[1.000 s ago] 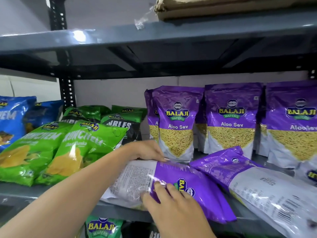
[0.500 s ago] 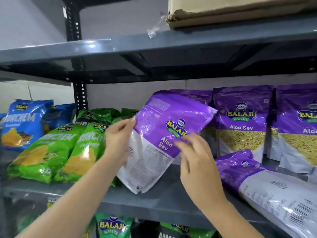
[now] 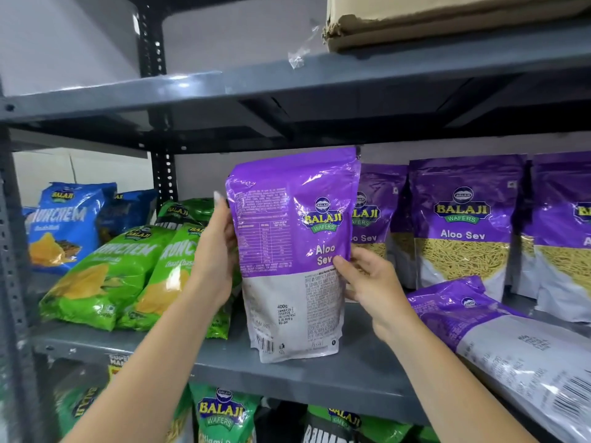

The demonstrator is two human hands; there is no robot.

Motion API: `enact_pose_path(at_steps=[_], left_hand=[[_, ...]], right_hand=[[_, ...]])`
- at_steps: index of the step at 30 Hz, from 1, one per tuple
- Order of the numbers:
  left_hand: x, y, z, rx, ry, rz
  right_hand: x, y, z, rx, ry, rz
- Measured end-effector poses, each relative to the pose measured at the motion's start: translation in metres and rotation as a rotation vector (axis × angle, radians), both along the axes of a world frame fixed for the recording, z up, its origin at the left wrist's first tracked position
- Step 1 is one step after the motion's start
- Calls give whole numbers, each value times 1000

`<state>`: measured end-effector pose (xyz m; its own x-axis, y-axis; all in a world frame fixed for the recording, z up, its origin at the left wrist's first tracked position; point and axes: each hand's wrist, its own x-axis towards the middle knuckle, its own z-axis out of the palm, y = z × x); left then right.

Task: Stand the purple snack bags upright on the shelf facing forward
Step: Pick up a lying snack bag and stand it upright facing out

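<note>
One view only, from the head camera. Both hands hold a single purple bag (image 3: 292, 251) upright over the grey shelf (image 3: 361, 372): the left hand (image 3: 216, 251) grips its left edge, the right hand (image 3: 367, 279) its right edge, the fingers (image 3: 340, 265) of each closed around the pack. Its bottom sits at or just above the shelf surface; I cannot tell if it touches.

The main risk, as I judge it, is facing. The side turned outward carries the small print, the nutrition panel and a barcode, so if it is set down as it stands, the back would show, unlike the standing purple bags (image 3: 463, 225) behind and to the right, whose fronts show yellow snack.

A second risk is toppling. The pack looks soft and crinkled, and released before its base spreads flat it may lean forward off the edge, or sideways onto the green bags (image 3: 108, 276) just beside it.

One more lying purple bag (image 3: 499, 343) rests on the right, overhanging the shelf edge; a nudge from the right forearm could slide it off.
</note>
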<state>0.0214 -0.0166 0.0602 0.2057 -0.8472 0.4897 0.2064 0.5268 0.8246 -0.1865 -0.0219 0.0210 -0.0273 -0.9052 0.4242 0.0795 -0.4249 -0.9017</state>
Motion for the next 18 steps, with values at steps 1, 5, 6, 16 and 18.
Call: enact_pose_path(at_steps=[1,5,6,16,18], left_hand=[[0,-2,8,-32,-39,-4],[-11,-15,27,-207,13,268],[-14,-19,28,-263,26,342],[-40,0,4,-449,-144,776],[-56,16,-22,-495,-282,940]], right_hand=[[-1,-1,0,-13,5,0],[-4,-8,3,-45,-6,-39],[-4,-10,4,-45,-17,-39],[-20,-20,-3,-50,154,41],[-19,-21,-6,75,152,163]])
